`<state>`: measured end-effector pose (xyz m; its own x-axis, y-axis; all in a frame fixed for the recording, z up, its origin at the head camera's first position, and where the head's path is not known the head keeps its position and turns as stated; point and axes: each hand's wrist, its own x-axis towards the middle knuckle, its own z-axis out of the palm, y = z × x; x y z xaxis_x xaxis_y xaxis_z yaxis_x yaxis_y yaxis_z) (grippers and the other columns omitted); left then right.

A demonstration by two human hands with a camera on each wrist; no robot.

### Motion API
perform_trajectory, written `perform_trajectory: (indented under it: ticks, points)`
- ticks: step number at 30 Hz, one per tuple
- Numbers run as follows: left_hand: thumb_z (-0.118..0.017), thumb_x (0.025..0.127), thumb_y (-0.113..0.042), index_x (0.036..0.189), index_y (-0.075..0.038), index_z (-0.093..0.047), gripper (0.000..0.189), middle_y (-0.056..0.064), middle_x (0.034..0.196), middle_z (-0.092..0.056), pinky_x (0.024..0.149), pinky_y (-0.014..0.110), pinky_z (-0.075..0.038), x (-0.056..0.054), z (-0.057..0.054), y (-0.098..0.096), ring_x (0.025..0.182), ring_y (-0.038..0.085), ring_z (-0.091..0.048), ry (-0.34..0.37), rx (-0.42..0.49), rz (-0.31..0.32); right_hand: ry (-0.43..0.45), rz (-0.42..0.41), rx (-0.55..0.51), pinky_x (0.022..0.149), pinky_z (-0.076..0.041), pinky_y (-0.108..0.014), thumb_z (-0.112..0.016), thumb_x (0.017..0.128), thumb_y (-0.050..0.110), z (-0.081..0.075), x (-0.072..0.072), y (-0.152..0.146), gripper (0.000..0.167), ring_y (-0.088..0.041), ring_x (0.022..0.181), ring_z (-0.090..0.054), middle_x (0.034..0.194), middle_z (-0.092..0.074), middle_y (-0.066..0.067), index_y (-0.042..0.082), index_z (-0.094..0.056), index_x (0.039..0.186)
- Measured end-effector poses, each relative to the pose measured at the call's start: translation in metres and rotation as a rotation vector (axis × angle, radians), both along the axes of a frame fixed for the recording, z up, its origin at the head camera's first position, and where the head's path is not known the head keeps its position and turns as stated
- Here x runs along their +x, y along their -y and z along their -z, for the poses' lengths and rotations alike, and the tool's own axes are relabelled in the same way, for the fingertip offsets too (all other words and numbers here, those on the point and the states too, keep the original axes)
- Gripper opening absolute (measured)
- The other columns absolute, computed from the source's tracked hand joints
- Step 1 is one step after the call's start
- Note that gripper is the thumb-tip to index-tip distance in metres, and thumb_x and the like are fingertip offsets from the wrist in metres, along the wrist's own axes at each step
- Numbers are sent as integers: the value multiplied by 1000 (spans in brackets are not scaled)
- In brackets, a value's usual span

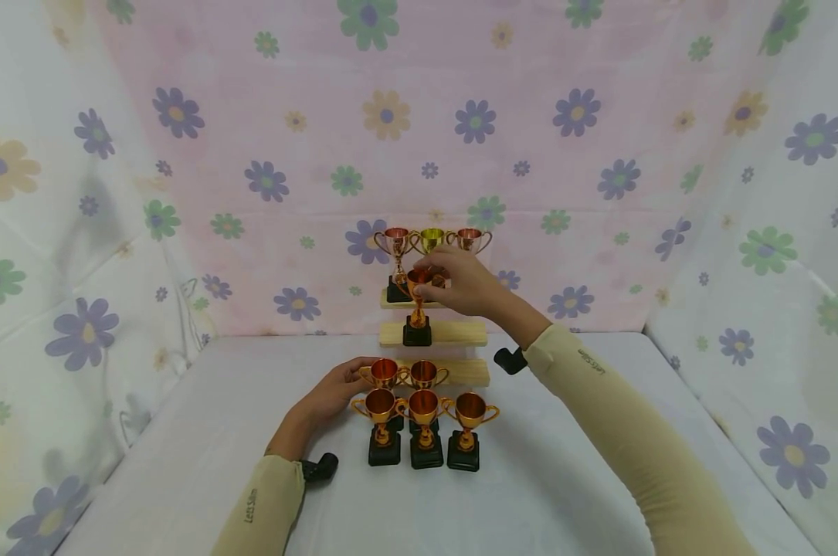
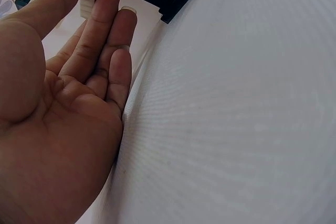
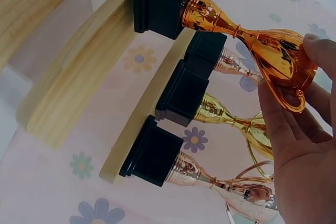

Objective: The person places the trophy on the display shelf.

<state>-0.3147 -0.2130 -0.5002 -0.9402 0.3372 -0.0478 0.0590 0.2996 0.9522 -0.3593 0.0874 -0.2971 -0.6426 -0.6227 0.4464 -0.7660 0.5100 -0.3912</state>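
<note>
My right hand [image 1: 463, 282] pinches an orange-gold trophy cup [image 3: 278, 59] by its bowl, near the rim. The cup is upright, with its black base [image 1: 417, 332] at the middle wooden step [image 1: 460, 333]; whether it touches the wood I cannot tell. My left hand [image 1: 335, 392] rests low on the left, fingers fairly straight. In the left wrist view its thumb and fingertips touch the end of a wooden step [image 2: 90, 4]. Close by stand several orange-gold trophies [image 1: 424, 405], in front of the lowest step [image 1: 470, 372].
Along the top step [image 3: 118, 153] stand a gold trophy [image 3: 210, 107] and two rose-coloured ones, including one at the end [image 3: 184, 166]. A white cloth [image 1: 564, 463] covers the table. Flowered cloth [image 1: 432, 116] hangs behind and at both sides.
</note>
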Motion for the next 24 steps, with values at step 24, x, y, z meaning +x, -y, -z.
perform_trajectory:
  ticks: [24]
  points:
    - [-63, 106, -19, 154, -17, -55, 48, 5, 134, -72, 124, 65, -26, 0, -1, -2, 132, 30, -62, 33, 5, -25, 7, 62, 48, 101, -54, -45, -74, 102, 31, 7, -15, 30, 42, -28, 120, -62, 138, -64, -10, 9, -69, 137]
